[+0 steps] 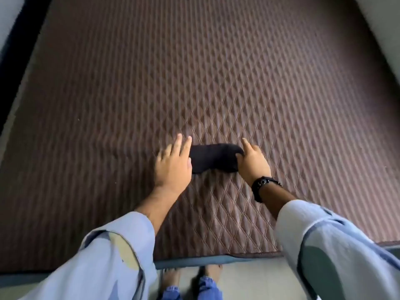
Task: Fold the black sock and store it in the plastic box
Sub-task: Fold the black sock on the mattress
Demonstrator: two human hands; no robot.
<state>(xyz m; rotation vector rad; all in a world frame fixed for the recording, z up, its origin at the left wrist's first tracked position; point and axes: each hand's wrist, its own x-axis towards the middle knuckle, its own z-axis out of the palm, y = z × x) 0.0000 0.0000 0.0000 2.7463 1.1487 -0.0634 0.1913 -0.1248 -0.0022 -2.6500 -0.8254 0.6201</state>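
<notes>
While the small black fabric sock lies bunched on the brown diamond-quilted mattress, the left hand rests flat and spread at its left end, and the right hand, black watch at the wrist, pinches its right end.

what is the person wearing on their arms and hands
Both hands, left hand and right hand, are bare, no gloves. Loose pale blue sleeves with darker patches cover both forearms. A black wristband or watch sits on the right wrist.
</notes>
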